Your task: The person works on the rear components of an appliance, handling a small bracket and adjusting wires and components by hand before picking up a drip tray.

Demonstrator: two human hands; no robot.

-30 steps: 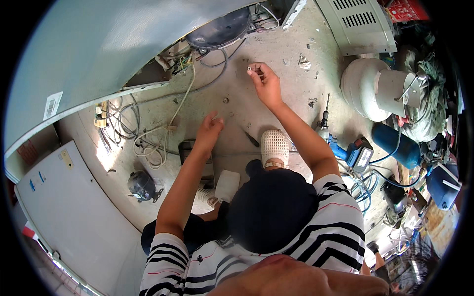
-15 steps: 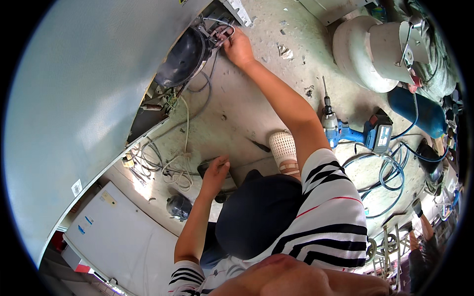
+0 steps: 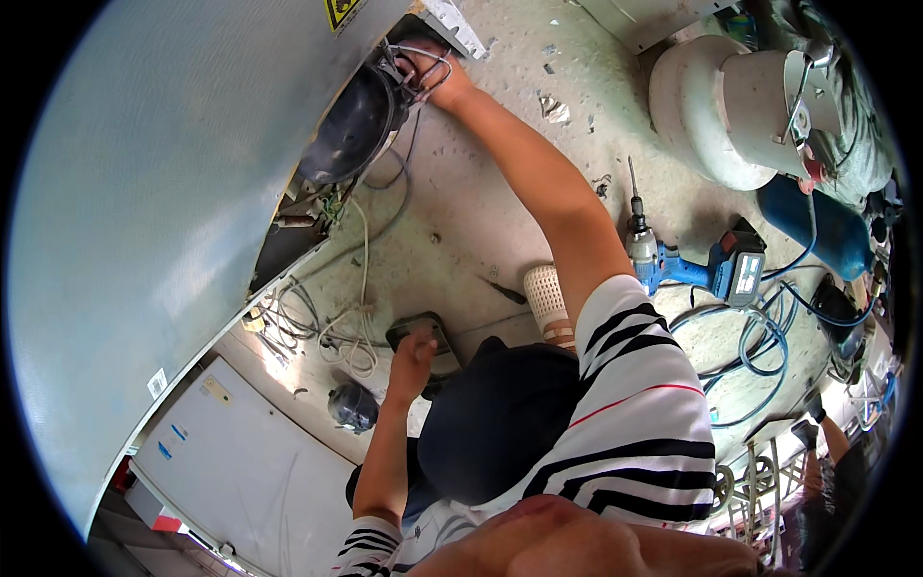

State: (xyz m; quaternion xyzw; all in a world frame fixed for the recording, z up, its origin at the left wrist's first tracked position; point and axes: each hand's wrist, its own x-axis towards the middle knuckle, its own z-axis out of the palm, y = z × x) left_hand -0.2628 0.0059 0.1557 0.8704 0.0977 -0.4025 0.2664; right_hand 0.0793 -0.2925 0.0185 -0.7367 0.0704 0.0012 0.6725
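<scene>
My right hand (image 3: 444,82) reaches into the open lower compartment of a large grey cabinet (image 3: 183,163). Its fingers curl among thin bent tubes (image 3: 440,60) beside a round black compressor (image 3: 354,125). The tubes partly cover the fingers, and what they grip is hidden. My left hand (image 3: 412,363) hovers over a dark, flat, tray-like object (image 3: 444,358) on the floor. It is slightly blurred, its fingers loosely apart, with nothing visible in it. Loose wires (image 3: 332,207) spill from the compartment below the compressor.
A blue cordless drill (image 3: 687,262) lies on the floor to the right, near coiled blue hose (image 3: 760,341). Behind it are a white gas cylinder (image 3: 687,111) and a blue cylinder (image 3: 817,221). Tangled cables (image 3: 356,346), a small black motor-like part (image 3: 353,407) and a white panel (image 3: 245,452) are at left.
My right hand has moved left and deeper in among the tubes. My left hand has shifted slightly down and left, its fingers turning upward. The cabinet appears slightly shifted in view.
</scene>
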